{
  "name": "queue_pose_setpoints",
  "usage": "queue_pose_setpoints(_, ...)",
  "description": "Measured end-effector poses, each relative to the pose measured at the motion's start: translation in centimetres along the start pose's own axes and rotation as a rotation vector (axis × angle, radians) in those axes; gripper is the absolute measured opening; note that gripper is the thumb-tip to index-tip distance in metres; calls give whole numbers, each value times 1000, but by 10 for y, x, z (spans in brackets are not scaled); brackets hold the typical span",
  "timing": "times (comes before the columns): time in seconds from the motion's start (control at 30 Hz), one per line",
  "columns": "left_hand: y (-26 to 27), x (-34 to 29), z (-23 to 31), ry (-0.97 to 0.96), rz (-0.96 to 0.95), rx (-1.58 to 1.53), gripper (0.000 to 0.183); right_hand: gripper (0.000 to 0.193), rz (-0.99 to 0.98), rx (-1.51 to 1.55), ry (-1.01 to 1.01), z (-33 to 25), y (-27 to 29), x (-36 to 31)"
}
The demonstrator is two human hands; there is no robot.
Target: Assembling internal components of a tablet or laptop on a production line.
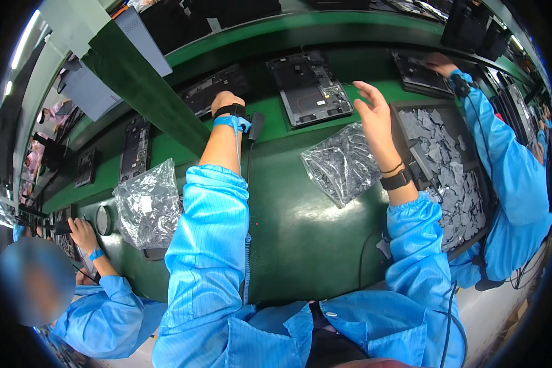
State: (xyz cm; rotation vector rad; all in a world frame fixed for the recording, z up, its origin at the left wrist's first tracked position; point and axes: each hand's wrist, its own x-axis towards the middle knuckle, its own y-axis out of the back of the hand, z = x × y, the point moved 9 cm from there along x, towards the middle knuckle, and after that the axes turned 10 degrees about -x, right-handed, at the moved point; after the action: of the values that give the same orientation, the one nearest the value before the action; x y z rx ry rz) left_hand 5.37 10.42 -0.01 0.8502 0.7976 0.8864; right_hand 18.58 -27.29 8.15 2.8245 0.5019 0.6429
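Green benchtop (282, 227) spread below. Right of the central laptop chassis (310, 92), the right hand (377, 119) held nothing, thumb apart from fingers. Left of it, the left hand (228, 101) was at a darker chassis (203, 90); its dangling wrist cord (240, 147) could have snagged there. Hidden fingertips left its grip impossible to tell.

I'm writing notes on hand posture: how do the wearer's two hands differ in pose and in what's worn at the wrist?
The left hand looks bent, its fingertips hidden, near a dark laptop part; the right hand is open, fingers extended. The left hand has a blue strap at its wrist; the right hand has none. Both have a black band.
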Motion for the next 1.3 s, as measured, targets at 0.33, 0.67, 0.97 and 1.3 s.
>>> queue_pose_setpoints(0.33,2,-81,32,95,-31,-2107,28,19,-398,-157,54,-26,-21,-54)
queue_pose_setpoints(0.67,8,-323,-61,-21,-627,-1647,37,19,-455,-353,252,-20,-10,-113)
queue_pose_setpoints(0.97,-25,-416,-213,98,-735,-1326,43,7,-459,-692,444,-56,-28,-135)
queue_pose_setpoints(1.3,15,-365,-198,-395,-807,27,25,7,-492,-819,476,-55,-45,-145)
